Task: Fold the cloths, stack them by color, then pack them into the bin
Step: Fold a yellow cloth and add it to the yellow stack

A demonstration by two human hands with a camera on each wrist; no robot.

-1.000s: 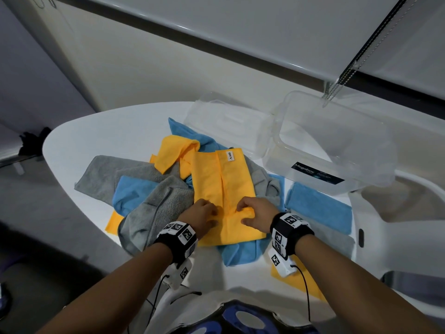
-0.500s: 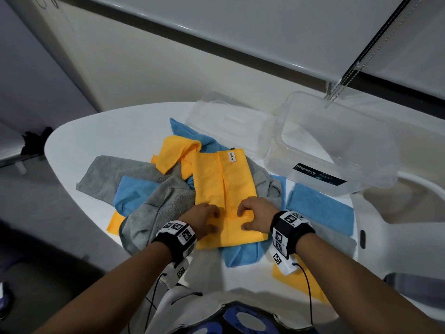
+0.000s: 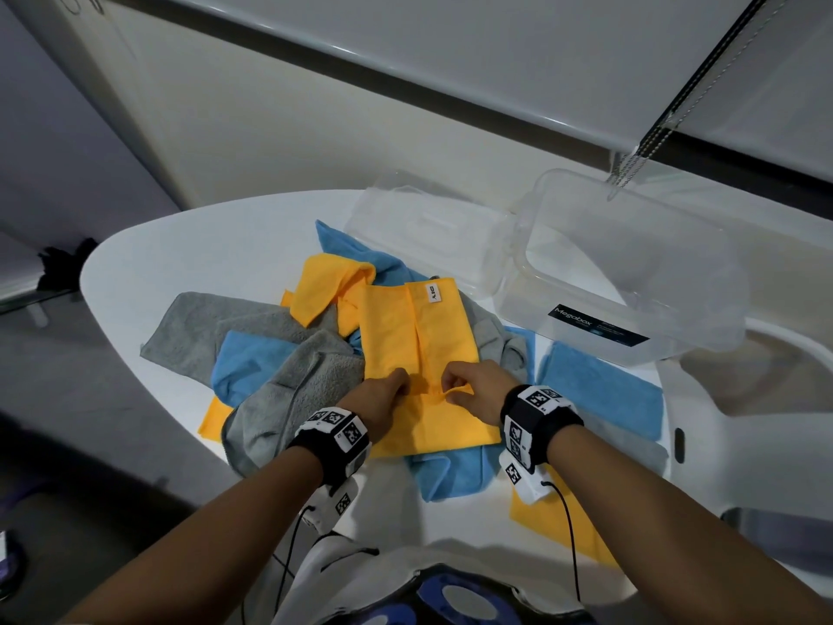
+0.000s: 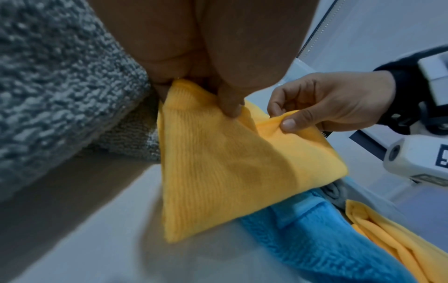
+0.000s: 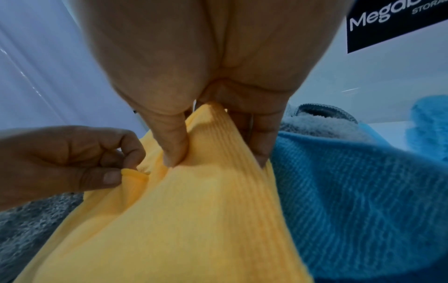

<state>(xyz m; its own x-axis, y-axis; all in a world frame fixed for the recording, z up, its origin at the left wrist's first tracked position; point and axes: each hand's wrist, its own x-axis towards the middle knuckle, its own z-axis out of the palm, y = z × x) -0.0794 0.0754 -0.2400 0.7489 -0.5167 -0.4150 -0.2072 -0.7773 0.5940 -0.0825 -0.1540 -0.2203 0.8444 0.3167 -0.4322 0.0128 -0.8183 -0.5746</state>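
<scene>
A folded orange cloth [image 3: 419,354] lies atop a heap of blue and gray cloths [image 3: 288,376] on the white counter [image 3: 180,254], the left hand [image 3: 383,399] and right hand [image 3: 473,390] each pinching its middle; the clear bin [image 3: 631,281] stands just beyond.

A second ago my left hand [image 3: 383,401] and right hand [image 3: 471,390] lay pressed on the folded yellow cloth [image 3: 419,340]. Now each grip has closed into a pinch on its middle, raising a small ridge of fabric off the pile.
</scene>
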